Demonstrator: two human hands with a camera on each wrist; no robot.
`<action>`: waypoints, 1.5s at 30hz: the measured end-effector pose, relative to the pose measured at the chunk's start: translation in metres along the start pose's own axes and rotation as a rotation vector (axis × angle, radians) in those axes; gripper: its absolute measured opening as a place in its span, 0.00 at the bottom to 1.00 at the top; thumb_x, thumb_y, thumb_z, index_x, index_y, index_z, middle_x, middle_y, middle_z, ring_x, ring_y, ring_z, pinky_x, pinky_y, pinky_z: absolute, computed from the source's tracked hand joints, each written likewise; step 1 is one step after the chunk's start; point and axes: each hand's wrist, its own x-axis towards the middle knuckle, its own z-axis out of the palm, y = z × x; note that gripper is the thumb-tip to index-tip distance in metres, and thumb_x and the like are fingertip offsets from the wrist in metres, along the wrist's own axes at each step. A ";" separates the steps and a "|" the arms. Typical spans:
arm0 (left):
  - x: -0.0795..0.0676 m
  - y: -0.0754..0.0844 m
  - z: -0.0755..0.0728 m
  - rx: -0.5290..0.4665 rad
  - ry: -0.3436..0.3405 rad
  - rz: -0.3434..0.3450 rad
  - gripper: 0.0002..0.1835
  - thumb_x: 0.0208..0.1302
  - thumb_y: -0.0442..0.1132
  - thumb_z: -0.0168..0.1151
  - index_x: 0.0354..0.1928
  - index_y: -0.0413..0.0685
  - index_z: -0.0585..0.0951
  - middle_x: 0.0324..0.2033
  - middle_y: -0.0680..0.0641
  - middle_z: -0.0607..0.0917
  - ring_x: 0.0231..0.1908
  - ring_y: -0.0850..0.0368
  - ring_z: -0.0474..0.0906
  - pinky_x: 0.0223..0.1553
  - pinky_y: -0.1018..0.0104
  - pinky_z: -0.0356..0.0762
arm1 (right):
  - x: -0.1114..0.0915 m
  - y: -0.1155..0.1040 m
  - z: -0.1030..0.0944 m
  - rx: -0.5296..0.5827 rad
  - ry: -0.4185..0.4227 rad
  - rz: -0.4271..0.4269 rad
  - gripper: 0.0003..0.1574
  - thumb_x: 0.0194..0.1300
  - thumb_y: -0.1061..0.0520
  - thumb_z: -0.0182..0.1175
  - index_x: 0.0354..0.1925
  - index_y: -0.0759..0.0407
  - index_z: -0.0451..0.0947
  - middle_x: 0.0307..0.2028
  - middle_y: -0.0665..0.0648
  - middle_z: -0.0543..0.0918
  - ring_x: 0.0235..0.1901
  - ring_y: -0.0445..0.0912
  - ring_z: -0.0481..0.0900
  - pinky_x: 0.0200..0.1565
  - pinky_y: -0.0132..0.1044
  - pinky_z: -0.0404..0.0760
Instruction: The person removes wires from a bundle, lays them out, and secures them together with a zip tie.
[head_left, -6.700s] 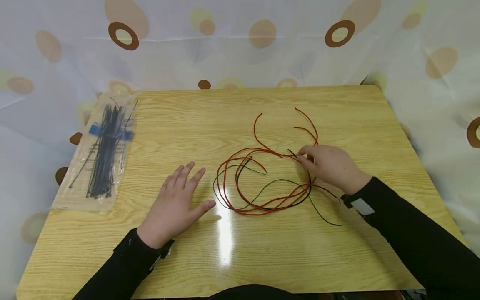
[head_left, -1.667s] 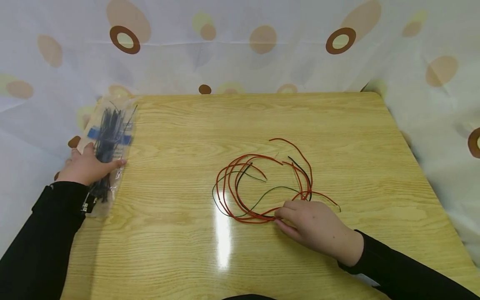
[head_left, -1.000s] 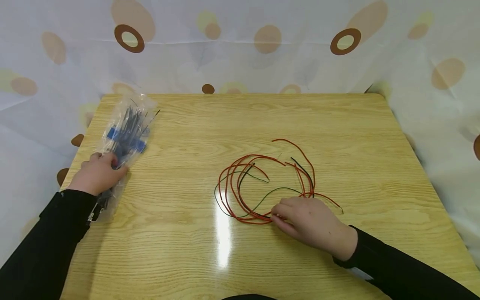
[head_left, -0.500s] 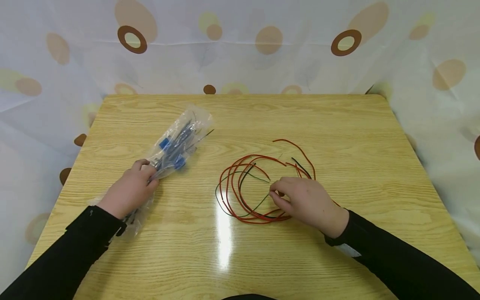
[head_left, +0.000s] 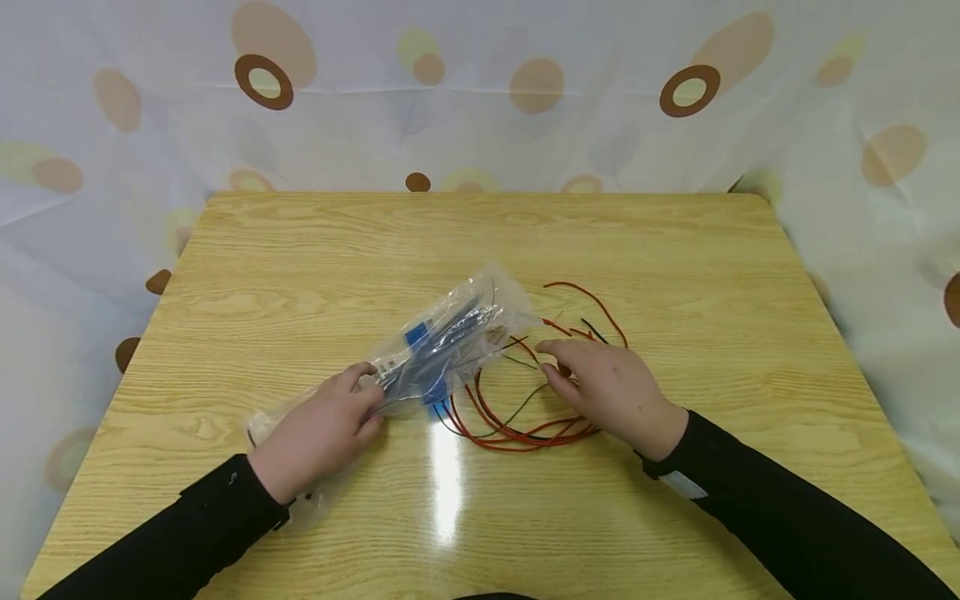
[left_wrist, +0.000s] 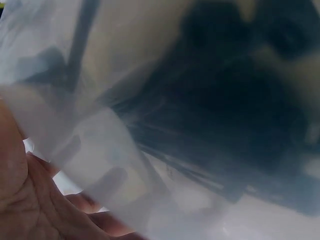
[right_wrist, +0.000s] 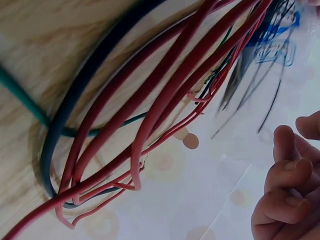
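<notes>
Left hand (head_left: 322,437): gripping the bag (head_left: 498,292).
Right hand (head_left: 611,396): fingers loosely bent, holding nothing.
Wires (right_wrist: 150,112): looped, left side hidden by the bag.
Bag step: apparently a handover.
Next move: likely calls for a right-hand grip.

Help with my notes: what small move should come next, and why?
Perhaps the right hand should take the closer end of the bag: that hand looks free and is nearby, while the left hand grips the bag, which covers some wires.

Both sleeves (head_left: 780,492) are black, the right cuff (head_left: 678,442) with a pale patch (head_left: 683,484), the left cuff (head_left: 240,496) a light mark (head_left: 233,477).
</notes>
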 end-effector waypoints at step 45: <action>-0.028 -0.015 0.002 -0.004 -0.076 -0.264 0.23 0.67 0.53 0.57 0.49 0.39 0.73 0.66 0.25 0.58 0.64 0.30 0.49 0.55 0.36 0.68 | -0.028 0.031 -0.022 -0.095 0.207 0.062 0.05 0.60 0.58 0.65 0.35 0.57 0.85 0.24 0.50 0.81 0.16 0.38 0.69 0.12 0.34 0.68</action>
